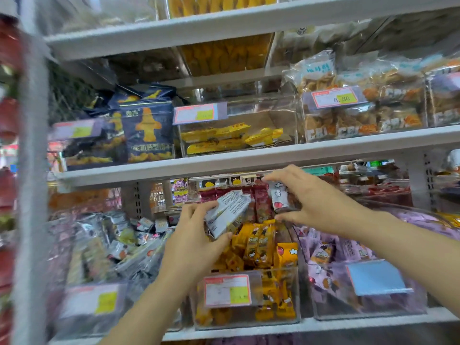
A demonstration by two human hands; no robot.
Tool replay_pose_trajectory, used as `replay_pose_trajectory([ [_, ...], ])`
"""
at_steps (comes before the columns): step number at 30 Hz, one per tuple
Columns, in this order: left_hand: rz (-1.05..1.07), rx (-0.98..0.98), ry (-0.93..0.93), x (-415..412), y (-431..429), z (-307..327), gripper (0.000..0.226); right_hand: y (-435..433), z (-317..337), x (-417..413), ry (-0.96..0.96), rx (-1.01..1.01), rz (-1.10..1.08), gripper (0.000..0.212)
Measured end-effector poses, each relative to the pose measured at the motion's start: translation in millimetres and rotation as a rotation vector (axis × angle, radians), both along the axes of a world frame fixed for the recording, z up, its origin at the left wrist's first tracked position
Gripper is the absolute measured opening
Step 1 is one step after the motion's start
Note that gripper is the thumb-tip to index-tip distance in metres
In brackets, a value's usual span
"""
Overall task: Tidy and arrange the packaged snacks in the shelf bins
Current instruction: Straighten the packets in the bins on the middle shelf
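My left hand [196, 230] grips a bundle of grey-white snack packets [229, 211] above the middle clear bin [249, 319], which holds several orange snack packets [258, 242]. My right hand [311, 197] is just to the right, thumb and fingers pinching a small white and dark packet [280, 195] at the back of the same bin. Dark red packets [261, 202] stand upright behind, between the two hands.
A bin of silver packets [104, 245] stands at left and a bin of purple packets [348, 250] at right. The shelf above carries navy bags [146, 130], a clear bin of yellow packets [224, 138] and crisp bags [361, 115]. A white upright post [32, 170] runs down the left.
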State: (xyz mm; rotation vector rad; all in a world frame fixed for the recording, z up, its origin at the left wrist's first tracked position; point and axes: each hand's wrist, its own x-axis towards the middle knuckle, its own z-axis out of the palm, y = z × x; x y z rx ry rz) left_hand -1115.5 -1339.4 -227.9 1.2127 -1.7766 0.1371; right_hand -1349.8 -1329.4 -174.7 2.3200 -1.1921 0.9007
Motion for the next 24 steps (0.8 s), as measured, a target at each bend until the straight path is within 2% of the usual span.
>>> replay_pose_trajectory([
  [5, 0.082, -0.020, 0.015, 48.2, 21.5, -0.1, 0.057, 8.5, 2.2, 55.8, -0.002, -0.078, 0.195, 0.068],
  [13, 0.297, 0.001, 0.011, 126.8, 27.1, -1.2, 0.057, -6.8, -4.5, 146.1, -0.059, -0.156, 0.368, 0.061],
  [20, 0.460, 0.009, -0.101, 149.3, -0.4, -7.1, 0.051, -48.4, -15.4, 192.2, -0.185, -0.128, 0.338, 0.055],
  [24, 0.573, 0.057, -0.268, 147.7, -19.9, -4.6, 0.050, -70.0, -21.3, 206.4, -0.284, -0.026, 0.226, 0.047],
])
